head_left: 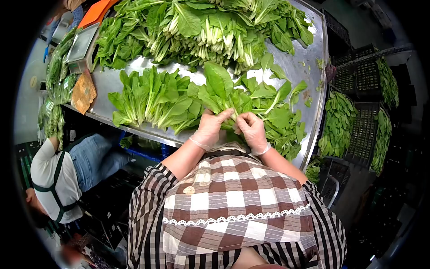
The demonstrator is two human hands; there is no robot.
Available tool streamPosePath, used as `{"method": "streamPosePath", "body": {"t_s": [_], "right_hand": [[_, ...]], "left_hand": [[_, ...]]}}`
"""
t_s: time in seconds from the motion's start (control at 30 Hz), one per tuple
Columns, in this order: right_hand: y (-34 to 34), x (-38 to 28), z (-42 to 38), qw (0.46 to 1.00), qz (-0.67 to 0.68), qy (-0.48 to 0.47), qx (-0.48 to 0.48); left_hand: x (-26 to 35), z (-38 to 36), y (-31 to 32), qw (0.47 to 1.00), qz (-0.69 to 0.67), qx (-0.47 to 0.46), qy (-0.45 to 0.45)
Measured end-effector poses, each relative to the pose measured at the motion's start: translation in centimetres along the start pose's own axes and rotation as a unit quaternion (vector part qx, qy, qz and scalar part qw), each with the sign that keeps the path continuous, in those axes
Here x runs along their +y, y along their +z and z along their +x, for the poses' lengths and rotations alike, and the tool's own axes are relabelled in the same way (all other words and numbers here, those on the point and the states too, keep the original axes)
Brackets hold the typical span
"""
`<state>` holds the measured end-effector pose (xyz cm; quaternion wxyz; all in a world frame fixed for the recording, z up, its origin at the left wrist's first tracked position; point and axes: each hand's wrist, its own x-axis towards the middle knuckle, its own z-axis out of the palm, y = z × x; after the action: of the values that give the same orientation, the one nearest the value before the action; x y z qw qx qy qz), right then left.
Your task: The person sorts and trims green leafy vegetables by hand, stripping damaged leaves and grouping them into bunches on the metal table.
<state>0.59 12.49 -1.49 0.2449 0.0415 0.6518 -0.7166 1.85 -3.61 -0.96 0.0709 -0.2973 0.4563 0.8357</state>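
Both hands wear thin clear gloves and meet near the front edge of the metal table (103, 92). My left hand (210, 127) is closed around the stems of a leafy green bunch (218, 85), whose leaves point away from me. Close on its right, my right hand (251, 130) has its thumb and fingers pinched together by the stem ends; what they pinch is too small to name. A row of greens (154, 98) lies to the left of my hands. Loose leaves (284, 127) lie to the right.
A large pile of greens (197, 31) covers the table's back. A scale (83, 49) and a brown leaf-like piece (83, 93) are at left. Crates (362, 134) with greens stand at right. Another person (60, 172) bends at lower left, beside bagged greens (56, 83).
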Motion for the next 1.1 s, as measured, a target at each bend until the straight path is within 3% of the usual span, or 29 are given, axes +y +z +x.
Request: {"method": "streamPosePath", "body": {"t_s": [0.33,0.37,0.5,0.6,0.8,0.93,1.1], "right_hand": [[-0.5,1.4,0.2,0.989,0.111,0.001,0.095],[-0.9,1.4,0.5,0.985,0.126,0.034,0.112],[-1.6,0.5,0.1,0.979,0.179,0.093,-0.014],[-1.1,0.2,0.3,0.989,0.113,0.07,-0.069],[-0.2,-0.8,0.5,0.994,0.088,0.055,-0.04],[-0.1,-0.4,0.5,0.999,0.017,0.009,-0.043],[-0.2,-0.9,1.0,0.996,-0.014,0.025,-0.088]], "left_hand": [[-0.5,0.4,-0.5,0.998,-0.036,-0.057,0.01],[0.3,0.0,-0.2,0.996,-0.055,-0.072,0.008],[1.2,-0.5,-0.1,0.988,-0.092,-0.12,0.017],[1.6,-0.5,-0.3,0.983,-0.087,-0.161,-0.015],[1.0,-0.2,-1.2,0.968,-0.108,-0.224,-0.023],[1.0,-0.2,-1.1,0.975,-0.105,-0.192,-0.037],[0.4,0.1,-1.4,0.988,-0.081,-0.128,-0.012]]}}
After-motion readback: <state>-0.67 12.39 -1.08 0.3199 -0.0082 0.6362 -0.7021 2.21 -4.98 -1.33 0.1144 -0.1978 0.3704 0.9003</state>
